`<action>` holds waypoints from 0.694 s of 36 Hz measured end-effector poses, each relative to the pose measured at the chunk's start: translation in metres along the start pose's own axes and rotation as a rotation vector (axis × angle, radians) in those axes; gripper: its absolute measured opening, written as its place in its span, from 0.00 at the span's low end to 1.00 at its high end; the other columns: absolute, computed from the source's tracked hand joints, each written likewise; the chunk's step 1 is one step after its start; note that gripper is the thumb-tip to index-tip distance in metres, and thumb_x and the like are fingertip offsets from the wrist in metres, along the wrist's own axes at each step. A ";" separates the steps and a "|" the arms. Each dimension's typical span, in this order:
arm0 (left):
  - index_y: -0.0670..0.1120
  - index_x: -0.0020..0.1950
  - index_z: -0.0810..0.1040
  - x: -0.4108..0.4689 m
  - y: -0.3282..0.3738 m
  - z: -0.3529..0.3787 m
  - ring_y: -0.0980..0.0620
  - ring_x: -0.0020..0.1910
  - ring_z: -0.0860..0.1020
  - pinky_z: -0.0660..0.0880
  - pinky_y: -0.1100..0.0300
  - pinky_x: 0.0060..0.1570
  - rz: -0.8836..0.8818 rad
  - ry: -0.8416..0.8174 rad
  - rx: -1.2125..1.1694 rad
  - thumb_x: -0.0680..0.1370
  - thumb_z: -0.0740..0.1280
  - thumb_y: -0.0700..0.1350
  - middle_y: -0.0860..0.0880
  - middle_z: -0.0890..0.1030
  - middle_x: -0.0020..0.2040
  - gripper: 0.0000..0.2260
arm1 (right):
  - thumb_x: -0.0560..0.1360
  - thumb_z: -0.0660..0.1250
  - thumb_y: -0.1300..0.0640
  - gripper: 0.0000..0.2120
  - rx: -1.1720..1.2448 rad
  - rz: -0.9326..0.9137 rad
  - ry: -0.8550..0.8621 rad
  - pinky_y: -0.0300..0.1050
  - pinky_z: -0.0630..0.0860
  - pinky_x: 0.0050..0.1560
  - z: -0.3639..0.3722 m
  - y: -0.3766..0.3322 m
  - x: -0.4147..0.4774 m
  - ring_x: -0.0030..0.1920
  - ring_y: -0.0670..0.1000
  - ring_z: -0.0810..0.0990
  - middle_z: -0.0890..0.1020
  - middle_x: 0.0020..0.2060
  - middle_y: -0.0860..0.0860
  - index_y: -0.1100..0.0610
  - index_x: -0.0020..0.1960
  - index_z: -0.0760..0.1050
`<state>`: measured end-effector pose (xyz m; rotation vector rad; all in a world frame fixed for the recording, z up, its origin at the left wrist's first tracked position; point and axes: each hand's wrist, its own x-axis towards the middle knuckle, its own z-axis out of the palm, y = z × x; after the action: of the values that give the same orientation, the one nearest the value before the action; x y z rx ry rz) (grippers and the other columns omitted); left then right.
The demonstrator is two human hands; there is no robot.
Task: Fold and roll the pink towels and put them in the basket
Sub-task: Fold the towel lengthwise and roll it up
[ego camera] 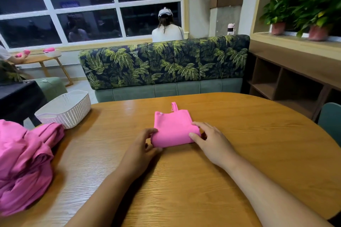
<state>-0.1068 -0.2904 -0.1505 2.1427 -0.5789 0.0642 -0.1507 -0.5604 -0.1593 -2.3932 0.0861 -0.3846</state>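
The folded pink towel (171,129) is pinched at its near corners by the left hand (145,140) and right hand (208,138); rolling it tightly along the bench (239,134) is judged next.

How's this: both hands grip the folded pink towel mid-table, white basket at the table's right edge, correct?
No: the head view shows the white basket at the table's left edge. The left hand and right hand do grip the folded pink towel mid-table.
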 end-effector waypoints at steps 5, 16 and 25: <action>0.58 0.66 0.74 0.002 -0.003 -0.002 0.52 0.51 0.84 0.81 0.58 0.50 -0.046 -0.019 -0.097 0.78 0.76 0.44 0.57 0.82 0.60 0.20 | 0.81 0.62 0.36 0.21 0.028 0.018 -0.003 0.57 0.70 0.70 0.000 0.002 0.003 0.67 0.47 0.72 0.76 0.69 0.39 0.39 0.72 0.73; 0.57 0.65 0.75 0.004 0.004 0.002 0.52 0.34 0.82 0.75 0.59 0.36 -0.047 -0.121 -0.065 0.86 0.61 0.55 0.45 0.84 0.38 0.10 | 0.82 0.58 0.35 0.22 0.079 0.091 0.022 0.50 0.72 0.60 -0.001 0.003 0.002 0.60 0.50 0.74 0.82 0.56 0.43 0.48 0.63 0.81; 0.50 0.49 0.76 0.016 0.011 0.017 0.47 0.47 0.78 0.73 0.48 0.51 -0.102 -0.016 0.078 0.86 0.51 0.60 0.49 0.82 0.46 0.20 | 0.80 0.45 0.30 0.32 -0.162 0.181 0.098 0.55 0.73 0.58 0.001 0.000 0.002 0.53 0.56 0.73 0.77 0.47 0.48 0.48 0.51 0.83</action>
<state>-0.1004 -0.3152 -0.1486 2.2473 -0.4827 0.0131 -0.1488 -0.5600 -0.1596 -2.4989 0.3892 -0.4223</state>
